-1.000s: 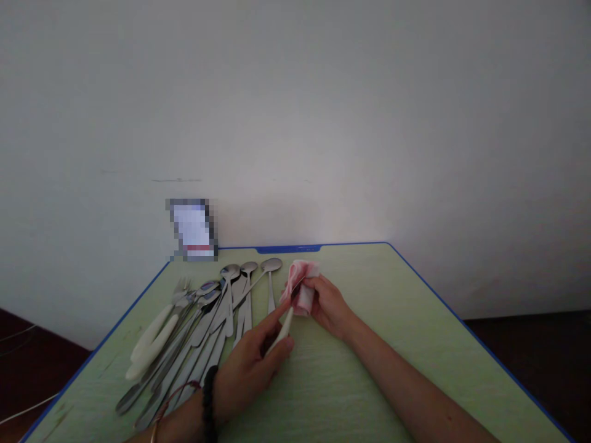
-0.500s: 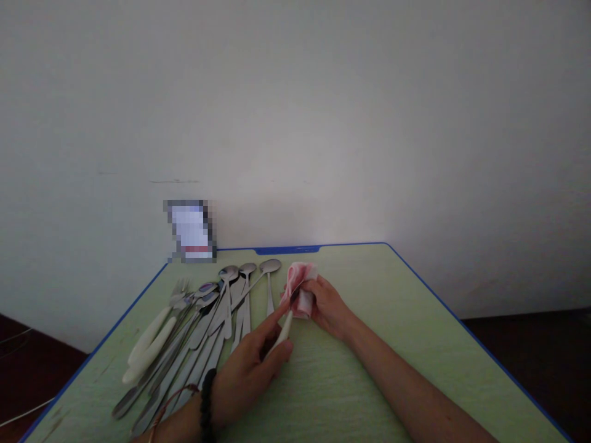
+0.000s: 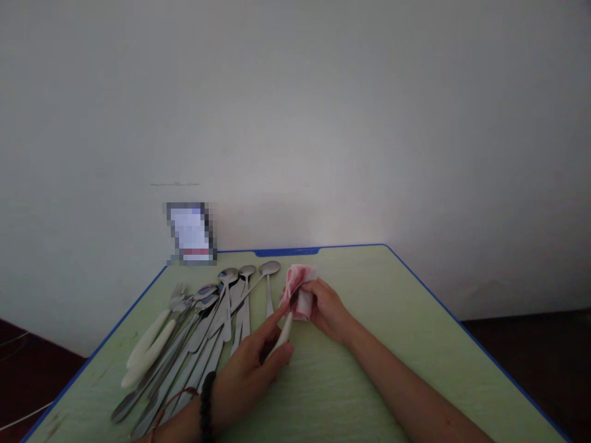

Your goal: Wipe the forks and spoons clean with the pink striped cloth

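My left hand (image 3: 252,369) is closed around the white handle of a utensil (image 3: 282,334) that points away from me, its index finger stretched along the handle. The far end of that utensil is wrapped in a pink cloth (image 3: 300,289). My right hand (image 3: 325,311) pinches the cloth around it just above the light green table (image 3: 415,344). A dark bead bracelet and a thin red cord sit on my left wrist.
To the left lies a row of several metal spoons (image 3: 240,295), knives and forks, with two white-handled pieces (image 3: 148,347) at the far left. A small blurred card (image 3: 190,234) leans on the white wall behind the table's blue-edged back rim.
Both hands keep their hold on the utensil and cloth. The view has shifted very slightly, with no clear movement of the objects.
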The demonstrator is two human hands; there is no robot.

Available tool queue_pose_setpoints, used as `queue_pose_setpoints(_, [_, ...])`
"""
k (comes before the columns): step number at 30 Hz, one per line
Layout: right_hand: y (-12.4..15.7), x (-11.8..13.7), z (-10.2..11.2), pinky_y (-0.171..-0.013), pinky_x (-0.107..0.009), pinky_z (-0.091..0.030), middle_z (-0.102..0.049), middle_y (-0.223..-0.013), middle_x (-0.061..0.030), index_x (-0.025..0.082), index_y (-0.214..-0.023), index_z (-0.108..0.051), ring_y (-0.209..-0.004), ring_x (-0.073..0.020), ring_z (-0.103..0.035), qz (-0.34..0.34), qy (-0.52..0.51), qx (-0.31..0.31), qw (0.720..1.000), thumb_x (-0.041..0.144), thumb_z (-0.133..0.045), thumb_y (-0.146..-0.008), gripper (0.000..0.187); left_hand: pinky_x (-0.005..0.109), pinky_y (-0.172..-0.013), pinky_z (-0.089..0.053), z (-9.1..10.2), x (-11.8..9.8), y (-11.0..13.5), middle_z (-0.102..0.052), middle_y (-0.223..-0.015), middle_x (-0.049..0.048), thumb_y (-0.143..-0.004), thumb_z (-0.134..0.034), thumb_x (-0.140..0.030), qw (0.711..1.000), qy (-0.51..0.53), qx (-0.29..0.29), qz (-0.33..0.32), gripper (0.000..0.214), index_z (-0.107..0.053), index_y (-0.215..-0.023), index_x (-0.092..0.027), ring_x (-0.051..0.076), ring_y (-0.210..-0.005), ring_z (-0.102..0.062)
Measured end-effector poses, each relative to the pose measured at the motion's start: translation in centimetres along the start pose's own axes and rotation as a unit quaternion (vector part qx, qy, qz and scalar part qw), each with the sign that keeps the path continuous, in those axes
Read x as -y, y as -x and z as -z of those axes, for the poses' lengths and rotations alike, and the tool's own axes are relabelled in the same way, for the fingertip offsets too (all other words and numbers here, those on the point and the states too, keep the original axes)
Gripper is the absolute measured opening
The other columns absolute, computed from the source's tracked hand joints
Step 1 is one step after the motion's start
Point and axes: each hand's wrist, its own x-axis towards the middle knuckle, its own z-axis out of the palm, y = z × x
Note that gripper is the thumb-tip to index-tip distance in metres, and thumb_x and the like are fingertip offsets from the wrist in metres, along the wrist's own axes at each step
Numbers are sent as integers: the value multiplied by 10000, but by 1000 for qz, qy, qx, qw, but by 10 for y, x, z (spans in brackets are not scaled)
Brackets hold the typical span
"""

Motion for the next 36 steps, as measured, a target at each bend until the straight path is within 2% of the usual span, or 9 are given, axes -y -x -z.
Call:
queue_pose_setpoints(5, [-1,-1,1,-675,-306,-452,-631,-668,5,166,-768,-577,-652,-153,-576,-11,2,8,1000,181,-567,-605,164,209,-475,-303,0,0,1,-411,-673,-52,-865,-440,-363,1000,-4,-4,-3,615,-210,-1413,-205,91,-539,-386])
queue_pose_setpoints(9, [-1,-1,2,-644,-290,-447,-631,-664,11,171,-779,-578,-632,-145,-570,5,9,7,1000,194,-578,-618,162,209,-477,-310,-1,-2,0,-412,-675,-51,-863,-438,-368,1000,-1,-5,2,621,-205,-1415,-204,91,-538,-392])
queue_pose_setpoints(18, [1,1,-1,-611,-295,-465,-637,-636,-2,169,-709,-571,-606,-151,-580,-2,31,0,1000,175,-529,-602,115,211,-499,-298,1,-2,1,-480,-720,-25,-854,-458,-375,1000,-17,2,-4,633,-214,-1415,-214,99,-567,-382])
queue_pose_setpoints(22, [1,1,-2,-635,-332,-480,-647,-646,-19,169,-713,-570,-636,-180,-601,-16,35,22,999,185,-522,-590,133,214,-523,-314,1,-1,1,-481,-716,-23,-847,-468,-365,1000,-14,2,-16,635,-222,-1413,-219,106,-587,-397])
queue_pose_setpoints(29, [4,3,-1,-605,-281,-459,-624,-639,2,162,-713,-583,-593,-133,-557,-9,22,16,1000,166,-523,-589,138,212,-519,-314,0,-1,0,-467,-703,-31,-845,-456,-382,999,-40,10,-17,647,-202,-1417,-220,107,-580,-387])
queue_pose_setpoints(36, [3,4,-1,-664,-328,-482,-646,-672,-24,158,-699,-591,-628,-157,-583,-19,26,26,999,161,-509,-591,136,209,-548,-337,0,1,2,-472,-672,-36,-833,-483,-370,999,-19,-5,-34,634,-242,-1406,-241,112,-579,-389])
